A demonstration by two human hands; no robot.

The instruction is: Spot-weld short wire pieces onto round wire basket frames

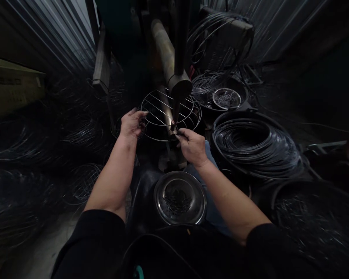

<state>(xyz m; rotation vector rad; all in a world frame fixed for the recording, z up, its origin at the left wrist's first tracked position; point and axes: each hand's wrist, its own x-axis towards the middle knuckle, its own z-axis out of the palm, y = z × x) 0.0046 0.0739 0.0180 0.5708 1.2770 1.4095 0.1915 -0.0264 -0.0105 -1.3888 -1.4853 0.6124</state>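
Note:
A round wire rack (165,106) with parallel cross wires lies under the tip of a dark welding electrode (178,87). My left hand (131,124) grips the rack's left rim, fingers curled around the wire. At the rack's near edge, just below the electrode tip, my right hand (192,145) pinches a short thin wire piece against it. A metal arm (164,46) of the machine runs back from the rack.
A steel bowl (180,197) with small wire pieces sits in front of me. A tub with coiled wire rings (254,145) stands at the right, a smaller bowl (227,97) behind it. Stacked wire racks (81,186) lie at the left.

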